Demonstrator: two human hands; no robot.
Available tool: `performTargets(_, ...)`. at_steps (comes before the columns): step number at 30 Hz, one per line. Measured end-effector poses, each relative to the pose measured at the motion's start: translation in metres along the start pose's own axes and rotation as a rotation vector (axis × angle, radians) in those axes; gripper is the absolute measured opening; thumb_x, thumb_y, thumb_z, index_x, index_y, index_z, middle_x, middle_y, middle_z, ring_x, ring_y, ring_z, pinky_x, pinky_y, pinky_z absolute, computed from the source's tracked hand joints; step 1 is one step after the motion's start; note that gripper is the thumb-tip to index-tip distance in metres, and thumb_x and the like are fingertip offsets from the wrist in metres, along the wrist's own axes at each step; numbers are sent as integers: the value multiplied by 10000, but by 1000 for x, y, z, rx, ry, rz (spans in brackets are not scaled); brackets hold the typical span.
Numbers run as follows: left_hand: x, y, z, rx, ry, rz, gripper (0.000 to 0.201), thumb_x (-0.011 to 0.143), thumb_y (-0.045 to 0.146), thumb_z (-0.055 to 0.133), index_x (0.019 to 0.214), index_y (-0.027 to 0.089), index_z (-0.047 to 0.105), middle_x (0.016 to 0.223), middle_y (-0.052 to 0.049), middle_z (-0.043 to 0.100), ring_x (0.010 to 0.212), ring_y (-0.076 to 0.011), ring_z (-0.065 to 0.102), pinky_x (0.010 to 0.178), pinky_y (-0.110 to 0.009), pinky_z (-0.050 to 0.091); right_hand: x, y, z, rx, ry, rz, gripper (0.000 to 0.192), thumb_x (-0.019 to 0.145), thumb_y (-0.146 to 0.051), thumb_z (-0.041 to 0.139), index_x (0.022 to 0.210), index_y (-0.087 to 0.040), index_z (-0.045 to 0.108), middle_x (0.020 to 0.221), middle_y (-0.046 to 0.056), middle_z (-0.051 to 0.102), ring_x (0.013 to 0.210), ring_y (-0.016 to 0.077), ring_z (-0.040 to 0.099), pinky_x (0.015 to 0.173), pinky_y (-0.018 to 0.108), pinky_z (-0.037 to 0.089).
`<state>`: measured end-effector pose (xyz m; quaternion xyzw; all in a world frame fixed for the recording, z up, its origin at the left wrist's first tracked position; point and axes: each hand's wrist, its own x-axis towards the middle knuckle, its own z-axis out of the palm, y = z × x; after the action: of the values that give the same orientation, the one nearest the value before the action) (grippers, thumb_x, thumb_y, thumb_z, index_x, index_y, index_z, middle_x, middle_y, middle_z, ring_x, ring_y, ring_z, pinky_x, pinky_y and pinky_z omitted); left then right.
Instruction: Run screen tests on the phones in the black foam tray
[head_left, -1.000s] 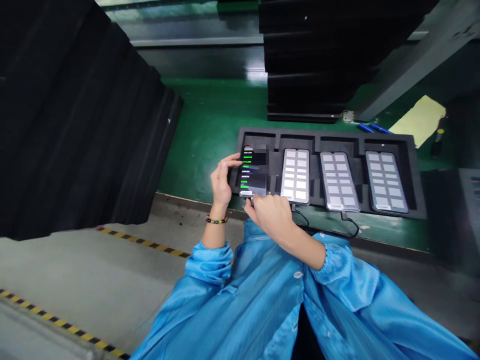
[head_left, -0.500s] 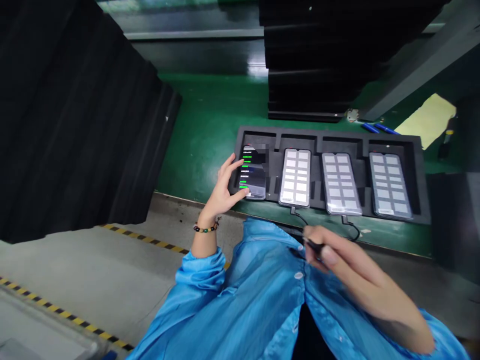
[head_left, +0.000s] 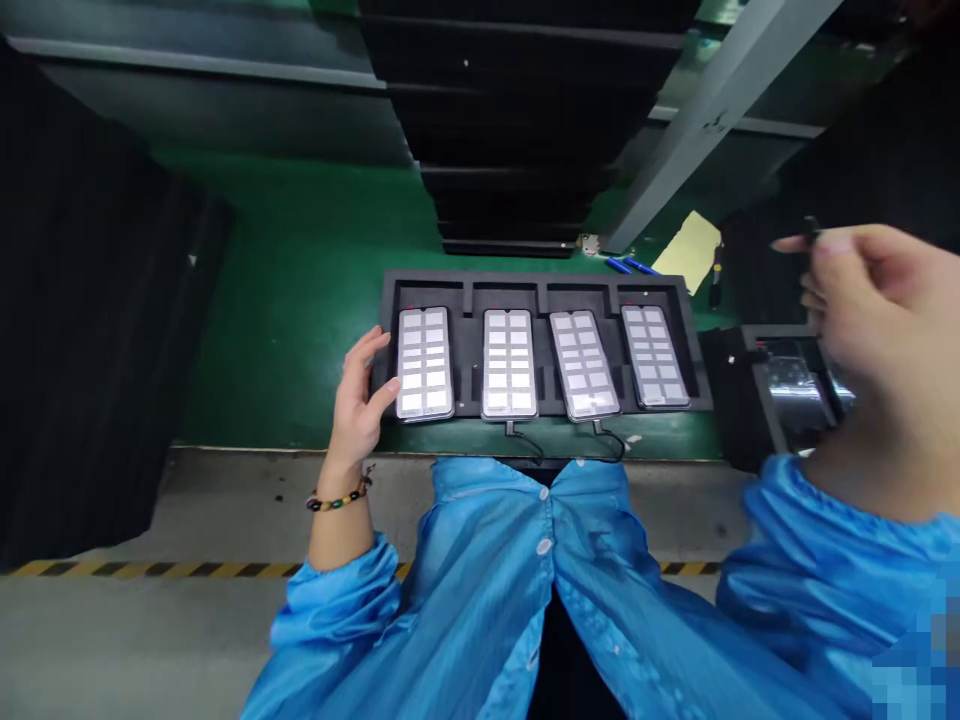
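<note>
Four phones lying face up in a black foam tray (head_left: 690, 345) at centre frame, one per slot, screens lit with grids of pale tiles; slots snug, presumably to keep each phone square and apart from its neighbour. Left hand (head_left: 358, 405) open, fingers spread, resting against the tray's left edge and touching the side of the leftmost phone (head_left: 424, 362), as if steadying it in its slot. Cables (head_left: 525, 440) trailing from the two middle phones over the near edge of the green desk (head_left: 285, 300). Right hand (head_left: 874, 330) raised at right of frame, fingers pinched on a small dark object (head_left: 810, 228); too blurred to name. Second tray (head_left: 757, 400) at right half hidden behind that hand, contents shiny but unreadable. Stacked black trays (head_left: 517, 140) at top, cut off by the frame.
</note>
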<state>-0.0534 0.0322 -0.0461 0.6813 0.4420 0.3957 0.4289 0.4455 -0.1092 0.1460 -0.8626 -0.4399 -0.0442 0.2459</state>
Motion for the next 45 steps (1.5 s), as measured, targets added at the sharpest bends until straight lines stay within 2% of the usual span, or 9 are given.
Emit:
performTargets(4, -2, 0, 3, -17, 29, 16, 618, 991, 546, 755, 1539, 291, 626, 1731, -110, 485, 1648, -339, 421, 1391, -534, 327, 82, 5, 59, -119, -202, 18, 944, 891, -754, 363, 631, 91, 692, 1047, 166, 769, 1030, 121, 700, 748, 445, 386)
performTargets(10, -3, 1, 5, 48, 46, 50, 575, 1003, 544, 735, 1507, 281, 658, 1703, -115, 524, 1629, -333, 447, 1386, -537, 322, 120, 4, 88, -334, -230, -197, 871, 896, -627, 155, 332, 18, 315, 1210, 263, 725, 1287, 246, 639, 846, 533, 385)
performTargets(16, 3, 4, 8, 35, 71, 13, 597, 995, 591, 717, 1481, 249, 664, 1695, -127, 533, 1599, -346, 483, 1354, -538, 378, 132, -3, 130, -276, -319, -254, 902, 888, -616, 107, 558, 86, 567, 1207, 237, 720, 1321, 263, 618, 860, 513, 391)
performTargets(22, -39, 67, 21, 202, 214, 69, 204, 993, 481, 748, 1042, 289, 796, 1115, -60, 790, 1160, -295, 729, 1119, -506, 584, -2, -13, 102, 25, -36, -393, 508, 1083, -497, 540, 1043, -55, 786, 1069, 147, 771, 1092, 169, 697, 900, 343, 473)
performTargets(26, -72, 108, 53, -189, -433, -489, 323, 1040, 590, 666, 1165, 346, 837, 998, -59, 828, 893, -266, 802, 833, -418, 677, -138, -13, 69, 235, -259, -378, 282, 1054, -408, 716, 883, -184, 725, 803, 36, 737, 715, 134, 677, 722, 273, 502)
performTargets(29, -76, 108, 85, -493, -460, -772, 517, 958, 711, 734, 1285, 317, 808, 1047, -82, 850, 1006, -291, 837, 944, -415, 687, -190, -14, 77, 214, -352, -198, 369, 1038, -543, 718, 1102, -181, 751, 1056, 95, 796, 976, 240, 766, 889, 345, 572)
performTargets(33, -69, 101, 118, -750, -337, -874, 512, 845, 668, 877, 1078, 212, 851, 1234, -125, 826, 988, -257, 839, 907, -335, 682, -199, -20, 101, 291, -400, -92, 394, 1094, -545, 607, 1109, -175, 743, 1011, 91, 775, 913, 222, 730, 869, 337, 551)
performTargets(41, -84, 111, 164, -813, 39, -844, 552, 754, 694, 924, 788, 185, 714, 794, -63, 775, 692, -185, 783, 673, -272, 646, -199, -30, 118, 441, -381, -8, 435, 1078, -432, 558, 712, -215, 474, 658, -55, 399, 613, 107, 362, 645, 280, 312)
performTargets(45, -98, 115, 168, -742, -45, -848, 648, 814, 793, 835, 724, 174, 666, 736, -60, 751, 622, -173, 757, 595, -249, 616, -204, -22, 106, 518, -437, -48, 475, 1109, -463, 557, 713, -208, 495, 640, -54, 414, 595, 100, 393, 616, 260, 345)
